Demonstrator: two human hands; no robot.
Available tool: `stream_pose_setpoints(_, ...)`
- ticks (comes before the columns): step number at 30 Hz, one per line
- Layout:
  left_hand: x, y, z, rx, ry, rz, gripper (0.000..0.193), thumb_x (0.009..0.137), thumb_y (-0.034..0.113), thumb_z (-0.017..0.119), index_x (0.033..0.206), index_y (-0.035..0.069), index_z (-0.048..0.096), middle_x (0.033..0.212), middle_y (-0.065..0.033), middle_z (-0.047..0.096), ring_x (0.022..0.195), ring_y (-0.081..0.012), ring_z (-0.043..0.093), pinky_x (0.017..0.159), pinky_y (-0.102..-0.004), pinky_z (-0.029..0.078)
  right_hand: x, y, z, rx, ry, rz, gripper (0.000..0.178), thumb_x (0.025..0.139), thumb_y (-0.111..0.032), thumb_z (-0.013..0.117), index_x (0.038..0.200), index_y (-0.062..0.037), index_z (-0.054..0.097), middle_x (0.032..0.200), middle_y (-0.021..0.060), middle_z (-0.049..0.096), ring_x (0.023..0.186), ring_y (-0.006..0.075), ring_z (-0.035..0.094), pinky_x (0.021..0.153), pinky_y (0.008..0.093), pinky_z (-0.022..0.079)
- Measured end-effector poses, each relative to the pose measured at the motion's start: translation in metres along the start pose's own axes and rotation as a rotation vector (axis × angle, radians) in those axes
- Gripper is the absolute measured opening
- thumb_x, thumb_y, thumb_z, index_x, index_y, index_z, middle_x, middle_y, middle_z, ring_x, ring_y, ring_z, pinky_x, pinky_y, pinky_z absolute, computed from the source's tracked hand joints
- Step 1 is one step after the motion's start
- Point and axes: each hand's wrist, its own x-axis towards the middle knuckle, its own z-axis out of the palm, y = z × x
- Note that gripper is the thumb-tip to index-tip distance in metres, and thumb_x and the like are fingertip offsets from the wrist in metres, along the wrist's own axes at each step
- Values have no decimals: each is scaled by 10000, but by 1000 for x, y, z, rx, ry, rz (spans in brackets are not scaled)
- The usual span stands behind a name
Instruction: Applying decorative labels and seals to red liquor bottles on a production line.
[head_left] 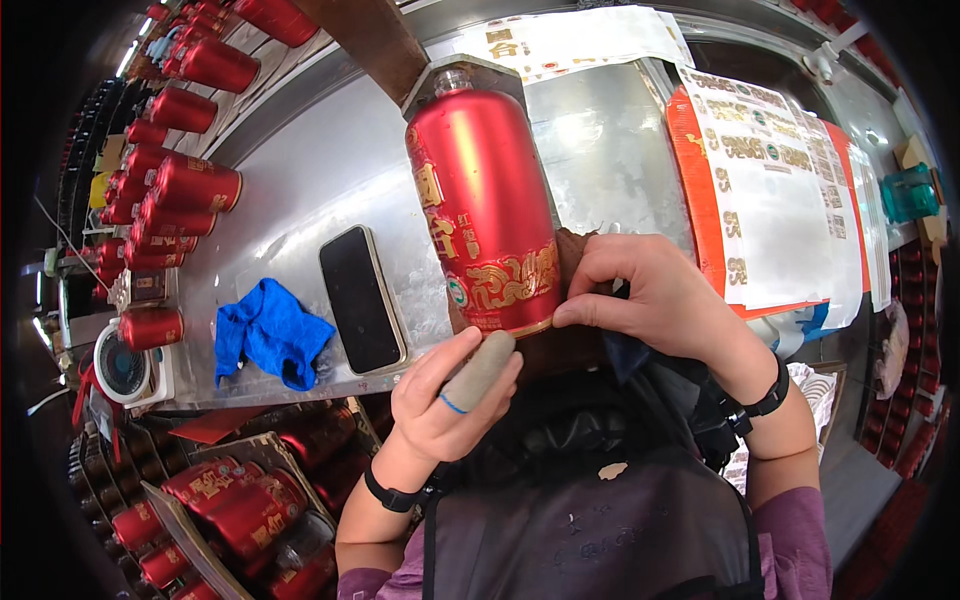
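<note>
A glossy red bottle [490, 190] with gold lettering and a gold patterned band lies on a brown cradle, its neck away from me and its base toward me. My left hand [450, 400] is closed at the left side of the base, fingertips against the lower edge. One of its fingers wears a grey finger cot [478, 372] with a blue rim. At the right side of the base, my right hand [640, 295] has its thumb and bent forefinger closed on the bottle's edge. Its other fingers are partly hidden.
On the metal bench [270, 210] to my left lie a dark-screened phone [362, 300] and a crumpled blue cloth [270, 332]. Printed label sheets [770, 190] lie at the right. Red bottles [185, 190] line the far left, a small fan [122, 368] near them; a crate [165, 510] holds more below.
</note>
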Motion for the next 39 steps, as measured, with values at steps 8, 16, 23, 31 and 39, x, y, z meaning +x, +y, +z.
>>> stream_pose_setpoints(8,20,1,14,66,63,172,305,721,94,773,1026,92,764,1128,-32,688,1075,-223,601,776,-345,606,1,2,0,-15,8,-35,201,791,-177,807,778,-18,684,731,99,610,718,254,596,662,356,455)
stream_pose_setpoints(16,23,4,-3,83,-55,94,307,727,107,762,1032,74,759,1118,-72,695,1083,-253,608,839,-358,607,1,1,-1,-31,-23,-32,316,819,-319,764,773,-17,684,767,142,628,757,321,613,685,402,478)
stream_pose_setpoints(23,55,8,4,132,-111,-191,622,733,221,821,1306,69,635,1420,-148,532,1278,-367,476,1095,-469,368,-4,3,0,7,20,-40,201,811,-197,788,786,-27,684,753,102,614,732,265,601,664,358,455)
stream_pose_setpoints(31,43,-6,9,8,-30,-280,801,682,76,836,1422,69,529,1442,-178,490,1392,-412,387,1116,-490,362,-16,-10,-17,123,-50,61,147,807,-138,793,791,-30,695,754,51,607,742,191,588,670,316,441)
stream_pose_setpoints(39,31,-10,14,-111,41,-375,818,727,94,848,1441,-20,466,1470,-237,460,1354,-428,452,1102,-463,393,-16,-6,-22,113,-29,114,137,809,-104,789,793,-15,686,754,40,586,765,173,565,704,306,435)
